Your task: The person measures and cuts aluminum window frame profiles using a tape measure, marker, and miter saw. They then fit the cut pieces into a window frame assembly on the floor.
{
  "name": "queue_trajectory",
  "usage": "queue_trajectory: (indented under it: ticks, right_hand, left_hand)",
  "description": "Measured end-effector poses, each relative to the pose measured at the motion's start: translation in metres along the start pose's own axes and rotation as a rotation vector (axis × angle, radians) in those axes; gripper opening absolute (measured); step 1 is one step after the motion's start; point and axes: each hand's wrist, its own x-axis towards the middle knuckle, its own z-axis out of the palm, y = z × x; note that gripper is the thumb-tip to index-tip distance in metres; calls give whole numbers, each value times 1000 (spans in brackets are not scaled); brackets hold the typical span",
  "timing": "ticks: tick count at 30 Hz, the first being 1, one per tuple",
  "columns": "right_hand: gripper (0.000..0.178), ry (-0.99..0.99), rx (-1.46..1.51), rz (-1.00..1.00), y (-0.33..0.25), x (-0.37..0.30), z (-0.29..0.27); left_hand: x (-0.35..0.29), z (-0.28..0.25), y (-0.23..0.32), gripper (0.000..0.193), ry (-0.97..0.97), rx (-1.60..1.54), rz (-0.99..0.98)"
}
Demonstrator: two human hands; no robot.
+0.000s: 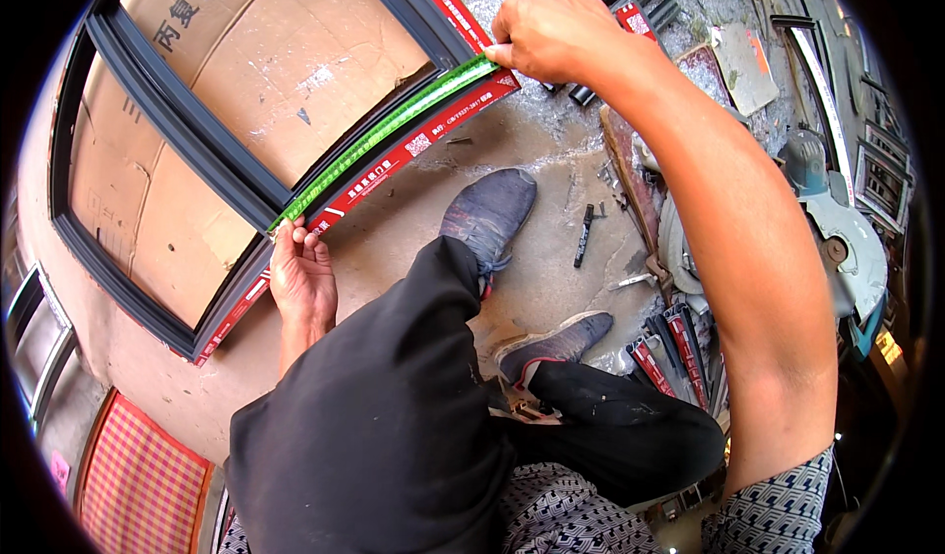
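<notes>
Concrete floor; green strip (389, 133) diagonal, lower-left to upper-right

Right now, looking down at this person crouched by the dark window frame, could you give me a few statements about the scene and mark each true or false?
1. Both hands hold a green strip along the frame. True.
2. The right hand grips the strip's upper end. True.
3. The left hand holds a hammer. False: its fingers pinch the strip's lower end.
4. Glass fills the frame. False: cardboard shows through it.
5. A black marker lies on the floor. True.
</notes>
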Motion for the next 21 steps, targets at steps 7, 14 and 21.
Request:
queue_trajectory:
  ticks: [7, 14, 21]
  right_hand:
    - [31, 119, 6, -42, 1, 0, 4]
    - [32, 119, -17, -32, 1, 2, 4]
    - [32, 40, -31, -3, -6, 0, -4]
  left_hand:
    - [-1, 0, 0, 14, -1, 18, 11]
    - [-1, 2, 0, 15, -5, 17, 14]
    - [0, 1, 0, 16, 0, 20, 11]
